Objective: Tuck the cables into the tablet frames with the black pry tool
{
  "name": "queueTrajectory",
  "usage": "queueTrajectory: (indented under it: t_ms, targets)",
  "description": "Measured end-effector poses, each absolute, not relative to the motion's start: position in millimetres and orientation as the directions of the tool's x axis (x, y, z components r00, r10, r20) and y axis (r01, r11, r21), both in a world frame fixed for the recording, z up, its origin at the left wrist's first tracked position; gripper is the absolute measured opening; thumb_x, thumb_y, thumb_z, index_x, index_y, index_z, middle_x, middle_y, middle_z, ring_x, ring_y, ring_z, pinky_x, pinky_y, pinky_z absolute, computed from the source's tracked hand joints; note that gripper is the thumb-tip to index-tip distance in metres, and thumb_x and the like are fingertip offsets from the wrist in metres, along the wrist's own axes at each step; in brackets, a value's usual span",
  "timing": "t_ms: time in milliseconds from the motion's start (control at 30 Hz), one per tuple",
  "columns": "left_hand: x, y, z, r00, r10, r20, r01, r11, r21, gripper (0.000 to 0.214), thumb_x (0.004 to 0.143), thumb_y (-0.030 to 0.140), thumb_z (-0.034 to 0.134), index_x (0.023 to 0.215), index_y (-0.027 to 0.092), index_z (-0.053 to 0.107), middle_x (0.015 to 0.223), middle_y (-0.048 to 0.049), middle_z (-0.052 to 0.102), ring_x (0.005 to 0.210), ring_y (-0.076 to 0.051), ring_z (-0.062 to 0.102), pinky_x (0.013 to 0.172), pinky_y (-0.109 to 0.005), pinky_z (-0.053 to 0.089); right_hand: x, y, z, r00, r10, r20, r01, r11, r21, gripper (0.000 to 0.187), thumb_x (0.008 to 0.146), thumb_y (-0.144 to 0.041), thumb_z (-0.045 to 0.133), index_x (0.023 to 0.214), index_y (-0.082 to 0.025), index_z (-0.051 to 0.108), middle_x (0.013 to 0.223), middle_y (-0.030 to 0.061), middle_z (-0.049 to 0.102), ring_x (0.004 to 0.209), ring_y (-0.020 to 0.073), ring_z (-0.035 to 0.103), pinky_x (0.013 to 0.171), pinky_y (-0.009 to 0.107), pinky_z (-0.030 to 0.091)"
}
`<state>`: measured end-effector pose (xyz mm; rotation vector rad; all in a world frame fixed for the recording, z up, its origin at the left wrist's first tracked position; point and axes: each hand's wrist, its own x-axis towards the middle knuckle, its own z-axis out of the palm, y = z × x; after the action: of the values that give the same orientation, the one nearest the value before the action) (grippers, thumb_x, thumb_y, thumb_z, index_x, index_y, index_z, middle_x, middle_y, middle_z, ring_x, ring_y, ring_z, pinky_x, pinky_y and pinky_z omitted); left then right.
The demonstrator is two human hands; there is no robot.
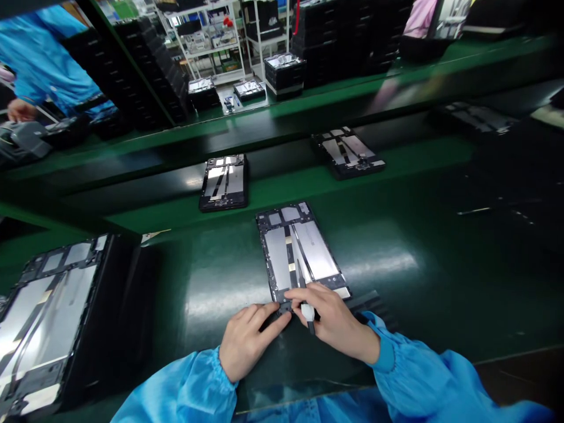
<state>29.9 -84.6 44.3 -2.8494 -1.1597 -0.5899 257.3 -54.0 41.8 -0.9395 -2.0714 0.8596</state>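
An opened tablet (pixel 316 249) lies on the green bench in front of me, its silver inside and dark ribbon cables facing up. My left hand (pixel 251 338) has its thumb and index finger closed on the tablet's lower left corner. Over the same lower edge, my right hand (pixel 330 320) holds dark tweezers (pixel 308 312) with a white band. Their thin tip points away from me over the tablet. The right thumb and fingertips also reach to the small dark part at that corner, which they partly hide.
A stack of opened tablets (pixel 48 317) stands at left. More opened tablets (pixel 224 179) (pixel 350 150) lie on the far strip, and another (pixel 478 117) at far right. Behind a raised green ledge (pixel 247 126) stand black tray stacks (pixel 145 64) and a person in blue (pixel 48 59).
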Motion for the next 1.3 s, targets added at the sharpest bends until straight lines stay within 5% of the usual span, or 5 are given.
queueTrajectory:
  t_ms: [267, 600, 800, 967, 1300]
  targets:
    - [31.5, -80.1, 46.3, 0.612, 0.705, 0.359, 0.671, -0.703, 0.236, 0.027, 0.099, 0.019, 0.047, 0.121, 0.025, 0.062, 0.11, -0.0063, 0.064, 0.084, -0.014, 0.059, 0.07, -0.025, 0.051, 260.4, -54.0, 40.5, -0.504, 0.815, 0.285, 0.341, 0.491, -0.801, 0.048, 0.088, -0.003, 0.05, 0.129, -0.027, 0.055, 0.091, 0.004, 0.069, 0.085, 0.0225, 0.063, 0.076, 0.036, 0.053]
    - [27.5, -76.4, 45.5, 0.679, 0.636, 0.367, 0.638, -0.758, 0.136, 0.033, 0.1, 0.014, 0.042, 0.129, 0.023, 0.056, 0.115, -0.0073, 0.065, 0.087, -0.016, 0.06, 0.071, -0.028, 0.052, 260.7, -54.9, 39.7, -0.505, 0.823, 0.258, 0.357, 0.472, -0.806, 0.052, 0.087, -0.001, 0.051, 0.131, -0.029, 0.054, 0.094, 0.0043, 0.069, 0.088, 0.0233, 0.064, 0.078, 0.038, 0.055]
    - [34.1, -77.9, 45.8, 0.536, 0.767, 0.352, 0.632, -0.641, 0.436, 0.024, 0.098, 0.024, 0.052, 0.121, 0.021, 0.06, 0.105, -0.0071, 0.066, 0.091, -0.016, 0.063, 0.075, -0.027, 0.053, 259.6, -53.2, 43.3, -0.488, 0.83, 0.271, 0.332, 0.464, -0.821, 0.042, 0.088, -0.004, 0.053, 0.124, -0.026, 0.057, 0.091, 0.0034, 0.071, 0.087, 0.0221, 0.065, 0.079, 0.036, 0.055]
    - [44.7, -75.3, 51.8, 0.395, 0.902, 0.174, 0.572, -0.389, 0.722, 0.021, 0.096, 0.031, 0.056, 0.111, 0.021, 0.067, 0.091, -0.0045, 0.062, 0.076, -0.014, 0.061, 0.068, -0.024, 0.052, 259.5, -53.0, 47.3, -0.473, 0.835, 0.282, 0.318, 0.46, -0.829, 0.035, 0.091, -0.008, 0.053, 0.121, -0.025, 0.057, 0.088, 0.003, 0.071, 0.085, 0.0219, 0.066, 0.078, 0.036, 0.054]
    - [53.5, -69.1, 51.9, 0.326, 0.945, 0.002, 0.506, -0.176, 0.844, 0.012, 0.088, 0.024, 0.063, 0.092, 0.023, 0.074, 0.08, -0.0007, 0.056, 0.064, -0.011, 0.05, 0.06, -0.021, 0.043, 260.7, -53.1, 47.8, -0.474, 0.834, 0.282, 0.311, 0.458, -0.833, 0.032, 0.092, -0.01, 0.054, 0.121, -0.025, 0.056, 0.088, 0.0025, 0.071, 0.085, 0.0219, 0.066, 0.078, 0.035, 0.054]
